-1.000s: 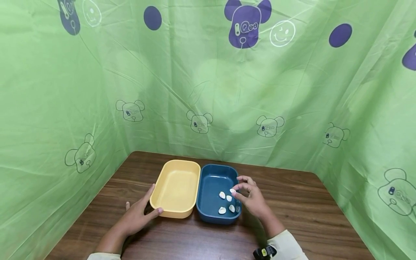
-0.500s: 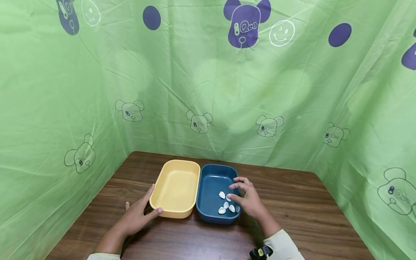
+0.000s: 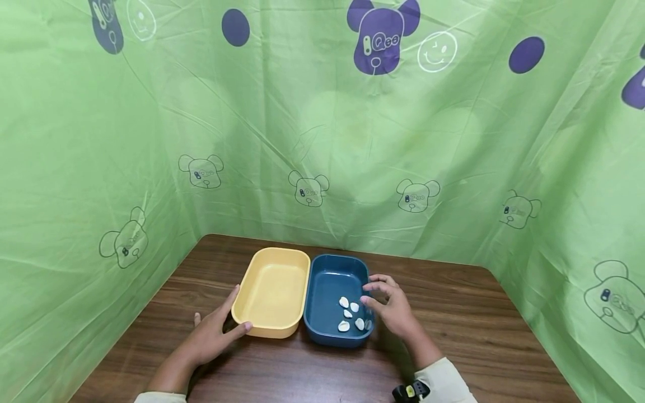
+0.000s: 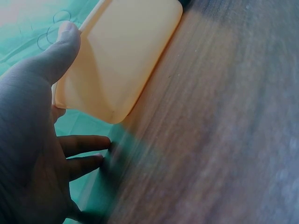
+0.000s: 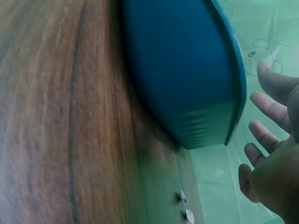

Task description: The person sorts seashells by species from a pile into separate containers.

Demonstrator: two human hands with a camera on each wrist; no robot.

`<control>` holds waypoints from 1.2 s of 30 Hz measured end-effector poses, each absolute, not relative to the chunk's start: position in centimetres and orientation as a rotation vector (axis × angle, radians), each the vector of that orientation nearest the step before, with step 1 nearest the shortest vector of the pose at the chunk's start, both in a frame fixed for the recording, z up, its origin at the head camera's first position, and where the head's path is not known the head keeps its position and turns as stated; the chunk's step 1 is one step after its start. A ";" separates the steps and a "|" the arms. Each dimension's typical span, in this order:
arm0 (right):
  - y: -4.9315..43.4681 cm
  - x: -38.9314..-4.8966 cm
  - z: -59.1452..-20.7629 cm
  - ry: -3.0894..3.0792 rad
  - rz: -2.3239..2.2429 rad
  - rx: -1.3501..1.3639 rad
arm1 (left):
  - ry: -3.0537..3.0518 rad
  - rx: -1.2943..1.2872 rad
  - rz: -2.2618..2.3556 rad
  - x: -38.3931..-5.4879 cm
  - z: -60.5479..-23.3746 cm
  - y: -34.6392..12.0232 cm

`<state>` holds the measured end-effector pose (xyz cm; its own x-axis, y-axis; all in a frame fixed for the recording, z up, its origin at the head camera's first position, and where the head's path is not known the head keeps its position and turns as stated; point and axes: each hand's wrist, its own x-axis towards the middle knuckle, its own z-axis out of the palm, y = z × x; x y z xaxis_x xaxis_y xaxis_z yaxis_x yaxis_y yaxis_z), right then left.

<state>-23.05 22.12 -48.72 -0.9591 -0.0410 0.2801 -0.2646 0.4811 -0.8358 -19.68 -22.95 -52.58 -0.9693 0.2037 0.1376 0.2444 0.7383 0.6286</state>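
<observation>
In the head view my left hand [image 3: 214,336] holds the near left corner of a yellow container [image 3: 274,291]. Its thumb lies on the front rim and its forefinger along the left side; the left wrist view shows the other fingers spread away from the wall. My right hand [image 3: 390,305] hovers at the right rim of a dark blue container [image 3: 325,280], fingers apart and nothing between them. Several small white seashells [image 3: 344,326] lie in the near right part of the blue container. In the right wrist view, this hand [image 5: 275,144] stands beside the container's outer wall.
Both containers stand side by side on a brown wooden table [image 3: 433,313]. Two small whitish pieces [image 5: 188,215] lie on the table beyond the blue container in the right wrist view. A green printed curtain [image 3: 353,140] hangs behind and along both sides.
The right hand held a shell over the blue container, moved a little left and let it drop among the others, then drew back right to the rim. The left hand stayed put.
</observation>
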 end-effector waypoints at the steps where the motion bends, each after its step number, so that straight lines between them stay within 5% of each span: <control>1: 22.3 -23.1 -48.7 -2.504 1.474 0.254 | -2.875 -0.369 -1.056 -19.7 -52.6 -23.0; 36: 28.2 -23.1 -51.6 -2.467 1.448 0.041 | -2.863 -0.371 -1.070 -19.6 -52.5 -22.9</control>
